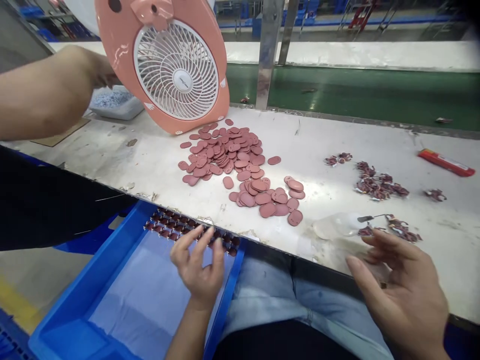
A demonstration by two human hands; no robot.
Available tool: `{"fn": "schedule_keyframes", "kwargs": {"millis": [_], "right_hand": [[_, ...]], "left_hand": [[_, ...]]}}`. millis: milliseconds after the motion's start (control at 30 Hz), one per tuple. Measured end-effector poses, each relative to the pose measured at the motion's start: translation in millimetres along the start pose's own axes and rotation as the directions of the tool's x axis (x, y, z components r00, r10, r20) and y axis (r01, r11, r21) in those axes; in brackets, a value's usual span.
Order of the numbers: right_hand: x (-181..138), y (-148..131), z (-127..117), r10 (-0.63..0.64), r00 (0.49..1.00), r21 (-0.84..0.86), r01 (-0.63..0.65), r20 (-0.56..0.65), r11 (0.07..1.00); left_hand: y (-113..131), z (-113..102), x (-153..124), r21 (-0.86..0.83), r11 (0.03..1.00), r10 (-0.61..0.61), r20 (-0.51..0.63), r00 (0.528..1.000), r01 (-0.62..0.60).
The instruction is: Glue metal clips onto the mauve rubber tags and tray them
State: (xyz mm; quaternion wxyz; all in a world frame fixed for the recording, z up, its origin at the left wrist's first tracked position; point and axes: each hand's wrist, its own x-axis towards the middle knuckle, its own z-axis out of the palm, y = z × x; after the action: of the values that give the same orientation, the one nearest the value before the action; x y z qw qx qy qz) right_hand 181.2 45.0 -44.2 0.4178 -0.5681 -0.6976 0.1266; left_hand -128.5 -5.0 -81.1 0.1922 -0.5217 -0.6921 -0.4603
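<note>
My left hand (pixel 200 267) is over a blue bin (pixel 93 270), its fingers loosely curved and apart, with nothing visible in them. Under its fingertips, rows of small dark-red pieces (pixel 176 227) lie along the bin's far edge, on a light-blue sheet (pixel 138 285). My right hand (pixel 403 287) hovers at the table's front edge, thumb and fingers apart. Just beyond it lie a translucent bottle (pixel 337 225) with a thin dark tip and some small dark-red parts (pixel 403 227). Flat oval reddish discs (pixel 232 152) are heaped mid-table, several with small holes.
A pink fan (pixel 180 75) stands behind the discs. Another person's arm (pixel 48 92) reaches in at left, near a clear tub (pixel 116 102) of bluish bits. More dark-red parts (pixel 378 182) and a red packet (pixel 446 162) lie right. A metal post (pixel 267 55) fronts a green belt (pixel 356 95).
</note>
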Motion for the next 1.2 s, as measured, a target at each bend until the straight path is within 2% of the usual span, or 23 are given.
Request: {"fn": "schedule_keyframes", "kwargs": {"millis": [100, 200, 233, 300, 467, 500, 533, 567, 600, 633, 667, 700, 733, 800, 867, 900, 933, 1033, 1067, 1133, 1200], "right_hand": [[16.4, -11.9, 6.4, 0.060, 0.996, -0.083, -0.055, 0.058, 0.995], [31.6, -19.3, 10.2, 0.026, 0.991, -0.081, -0.016, 0.128, 0.997], [35.8, -20.9, 11.7, 0.015, 0.989, -0.066, -0.005, 0.147, 0.998], [42.4, -23.2, 14.7, 0.004, 0.985, -0.020, 0.000, 0.171, 1.000], [41.2, -27.2, 13.6, 0.021, 0.982, 0.227, -0.065, 0.190, 0.972], [38.3, -28.9, 11.6, 0.026, 0.978, 0.300, -0.088, 0.205, 0.950], [35.1, -31.4, 9.3, 0.032, 0.973, 0.372, -0.118, 0.230, 0.921], [32.0, -34.7, 6.8, 0.038, 0.963, 0.437, -0.157, 0.268, 0.886], [29.1, -38.7, 4.4, 0.044, 0.949, 0.491, -0.202, 0.314, 0.847], [26.8, -43.2, 2.1, 0.047, 0.929, 0.533, -0.252, 0.367, 0.808], [25.0, -47.6, -0.2, 0.048, 0.905, 0.565, -0.304, 0.422, 0.767], [23.9, -51.8, -2.3, 0.047, 0.880, 0.588, -0.355, 0.473, 0.727], [23.3, -55.2, -4.5, 0.045, 0.854, 0.606, -0.403, 0.518, 0.686], [23.5, -59.3, -8.8, 0.040, 0.812, 0.634, -0.484, 0.582, 0.603], [23.9, -60.3, -12.7, 0.046, 0.781, 0.649, -0.549, 0.623, 0.526], [23.5, -60.2, -14.3, 0.060, 0.767, 0.650, -0.580, 0.639, 0.492], [22.4, -60.4, -15.4, 0.081, 0.752, 0.645, -0.610, 0.654, 0.460], [14.4, -63.8, -15.7, 0.159, 0.701, 0.610, -0.693, 0.695, 0.385], [10.5, -66.0, -14.9, 0.185, 0.679, 0.595, -0.720, 0.711, 0.357], [2.8, -70.7, -13.1, 0.232, 0.631, 0.562, -0.770, 0.740, 0.301], [-3.3, -73.1, -12.2, 0.281, 0.595, 0.532, -0.802, 0.753, 0.274]], "left_hand": [[39.1, 9.5, 18.7, -0.080, 0.982, 0.182, 0.132, 0.974, -0.172], [60.9, 16.6, 35.7, -0.128, 0.946, 0.324, 0.359, 0.875, -0.297], [63.9, 18.1, 38.7, -0.148, 0.934, 0.356, 0.402, 0.843, -0.324], [65.0, 19.1, 39.0, -0.206, 0.909, 0.417, 0.398, 0.817, -0.363], [68.2, 10.1, 20.3, -0.294, 0.871, 0.466, 0.243, 0.850, -0.393], [73.6, 6.3, 16.7, -0.328, 0.886, 0.415, 0.243, 0.877, -0.328], [80.9, 2.1, 13.9, -0.393, 0.900, 0.312, 0.275, 0.909, -0.190], [89.6, -2.4, 12.0, -0.473, 0.881, 0.163, 0.351, 0.922, 0.025], [99.0, -7.0, 10.8, -0.532, 0.797, -0.007, 0.467, 0.884, 0.287], [108.2, -11.5, 10.1, -0.541, 0.652, -0.151, 0.595, 0.790, 0.532], [116.7, -15.5, 9.8, -0.507, 0.494, -0.243, 0.699, 0.672, 0.706], [123.8, -19.0, 9.5, -0.462, 0.374, -0.291, 0.765, 0.575, 0.804], [129.2, -21.7, 9.1, -0.423, 0.297, -0.314, 0.803, 0.506, 0.856], [135.1, -24.4, 7.1, -0.375, 0.205, -0.318, 0.848, 0.424, 0.904], [136.6, -23.2, 2.9, -0.369, 0.128, -0.259, 0.883, 0.391, 0.920], [136.6, -21.4, 0.1, -0.402, 0.101, -0.216, 0.884, 0.414, 0.910], [136.5, -18.9, -3.1, -0.458, 0.092, -0.176, 0.866, 0.467, 0.884], [137.1, -11.2, -12.1, -0.682, 0.188, -0.087, 0.705, 0.704, 0.707], [137.5, -9.6, -14.4, -0.734, 0.240, -0.060, 0.642, 0.764, 0.636], [138.5, -9.0, -17.1, -0.785, 0.317, -0.007, 0.559, 0.829, 0.532], [139.2, -11.3, -17.7, -0.792, 0.340, 0.009, 0.542, 0.840, 0.508]]}}
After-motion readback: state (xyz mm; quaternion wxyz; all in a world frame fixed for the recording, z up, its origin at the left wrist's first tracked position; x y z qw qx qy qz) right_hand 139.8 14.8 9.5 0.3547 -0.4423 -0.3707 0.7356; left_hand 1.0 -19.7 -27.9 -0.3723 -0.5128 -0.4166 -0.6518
